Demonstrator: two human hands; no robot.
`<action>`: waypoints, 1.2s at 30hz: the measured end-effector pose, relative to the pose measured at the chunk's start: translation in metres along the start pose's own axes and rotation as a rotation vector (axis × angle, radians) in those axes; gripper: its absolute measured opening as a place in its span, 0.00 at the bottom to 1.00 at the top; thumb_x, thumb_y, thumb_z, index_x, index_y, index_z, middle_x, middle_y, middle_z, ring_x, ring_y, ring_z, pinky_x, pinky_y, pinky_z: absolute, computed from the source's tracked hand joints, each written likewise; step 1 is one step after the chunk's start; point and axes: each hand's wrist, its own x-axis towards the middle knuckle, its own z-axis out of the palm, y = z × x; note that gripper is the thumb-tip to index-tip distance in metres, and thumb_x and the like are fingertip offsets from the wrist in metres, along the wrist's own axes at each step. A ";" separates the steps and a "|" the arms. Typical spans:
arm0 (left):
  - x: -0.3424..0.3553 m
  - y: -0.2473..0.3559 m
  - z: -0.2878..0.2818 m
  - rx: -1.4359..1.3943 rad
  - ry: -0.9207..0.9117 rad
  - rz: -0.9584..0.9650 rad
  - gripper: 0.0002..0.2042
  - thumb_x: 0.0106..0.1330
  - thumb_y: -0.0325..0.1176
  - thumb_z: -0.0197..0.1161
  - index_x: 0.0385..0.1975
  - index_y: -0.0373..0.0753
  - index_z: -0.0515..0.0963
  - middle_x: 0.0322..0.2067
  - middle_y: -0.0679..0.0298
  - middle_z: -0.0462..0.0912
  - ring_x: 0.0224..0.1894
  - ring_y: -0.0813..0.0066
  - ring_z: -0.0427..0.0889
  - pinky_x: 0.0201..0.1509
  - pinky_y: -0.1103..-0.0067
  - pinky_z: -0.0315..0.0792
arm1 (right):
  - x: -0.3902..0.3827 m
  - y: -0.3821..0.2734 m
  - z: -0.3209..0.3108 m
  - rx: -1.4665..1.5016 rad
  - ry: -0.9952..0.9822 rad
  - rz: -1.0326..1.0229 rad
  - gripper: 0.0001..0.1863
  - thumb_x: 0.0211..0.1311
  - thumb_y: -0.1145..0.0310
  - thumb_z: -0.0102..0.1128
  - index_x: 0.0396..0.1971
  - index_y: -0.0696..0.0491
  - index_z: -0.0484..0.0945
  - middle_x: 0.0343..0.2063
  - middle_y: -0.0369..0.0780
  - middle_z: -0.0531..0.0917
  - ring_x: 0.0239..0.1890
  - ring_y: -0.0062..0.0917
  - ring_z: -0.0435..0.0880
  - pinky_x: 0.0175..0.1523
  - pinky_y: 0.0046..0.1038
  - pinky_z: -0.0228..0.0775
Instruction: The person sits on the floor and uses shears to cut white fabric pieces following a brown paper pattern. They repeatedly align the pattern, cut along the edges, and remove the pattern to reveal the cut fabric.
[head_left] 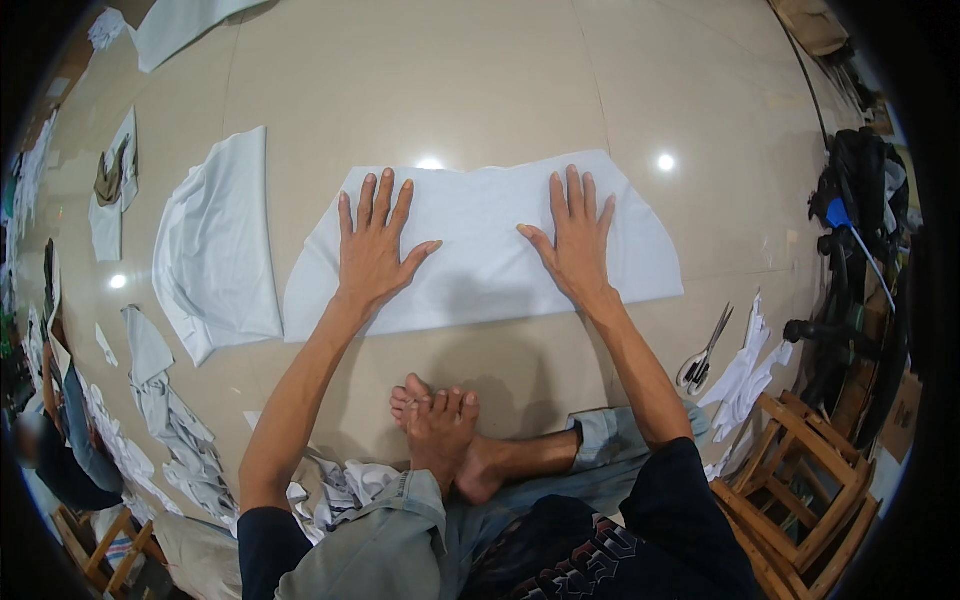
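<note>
A white piece of folded cloth [480, 275] lies spread on the tiled floor in front of my crossed feet. My left hand [375, 245] rests flat on its left part, fingers spread and pointing away from me. On the right part my right hand [578, 238] lies flat too, with the thumb stretched inward. Neither hand holds anything. Left of this cloth is a second white folded cloth [218, 250], rounded on its outer side and somewhat wrinkled. A pair of scissors [704, 352] lies on the floor to the right, beside white scraps [745, 360].
Grey cloth strips [165, 400] and more scraps lie along the left. Further white cloth [185, 30] is at the far left. A wooden stool [800, 490] stands at the lower right, near a black wheeled base [835, 335]. Another person [75, 450] is at the left edge.
</note>
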 end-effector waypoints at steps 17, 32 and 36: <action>0.044 -0.006 0.006 0.046 0.042 -0.051 0.42 0.70 0.65 0.55 0.77 0.46 0.57 0.79 0.57 0.50 0.81 0.54 0.43 0.80 0.47 0.35 | 0.031 0.132 -0.013 -0.084 0.136 0.308 0.42 0.74 0.40 0.48 0.74 0.58 0.58 0.76 0.52 0.55 0.79 0.47 0.50 0.77 0.61 0.36; -0.006 0.061 0.020 -0.065 0.146 -0.017 0.40 0.72 0.64 0.52 0.76 0.41 0.59 0.78 0.52 0.53 0.80 0.52 0.45 0.79 0.45 0.35 | -0.275 0.173 -0.067 0.043 0.296 0.943 0.19 0.64 0.79 0.57 0.56 0.62 0.74 0.55 0.54 0.74 0.57 0.51 0.76 0.62 0.44 0.70; -0.008 0.061 0.019 -0.053 0.189 -0.002 0.39 0.73 0.63 0.50 0.76 0.41 0.59 0.78 0.52 0.53 0.80 0.53 0.46 0.80 0.46 0.36 | -0.276 0.165 -0.064 -0.053 0.389 0.930 0.24 0.64 0.77 0.59 0.60 0.61 0.70 0.56 0.54 0.72 0.54 0.53 0.78 0.60 0.45 0.71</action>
